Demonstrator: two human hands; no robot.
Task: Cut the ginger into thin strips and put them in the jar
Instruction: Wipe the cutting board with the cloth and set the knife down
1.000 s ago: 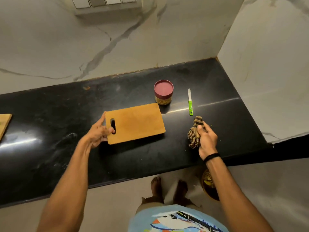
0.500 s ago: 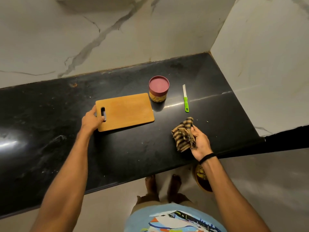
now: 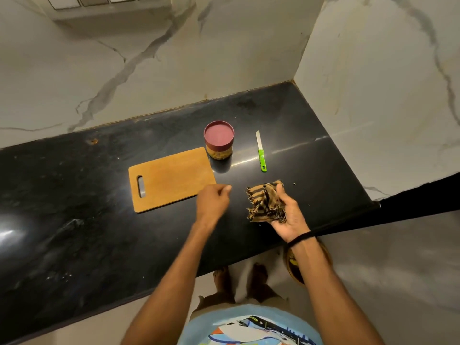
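Your L hand [image 3: 213, 202] has left the board [image 3: 174, 175] handle end. It's now mid-frame btw board and cloth [image 3: 263, 202], fingers curled in, holding nothing. R hand [image 3: 290, 220] has turned palm-up, thumb and fingers clamped on the cloth. The jar [image 3: 219, 139], lid on, sits centre frame on the worktop [image 3: 74, 207], just beside the board's upper-right corner, w/ the knife [image 3: 260, 151] to its right. Its yellowish contents are hard to make out.

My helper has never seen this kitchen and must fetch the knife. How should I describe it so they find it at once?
Follow the black counter toward the corner of the marble walls, where a jar with a maroon lid stands. The knife lies on the counter right of that jar, touching nothing. Its bright green handle is the only green thing there.
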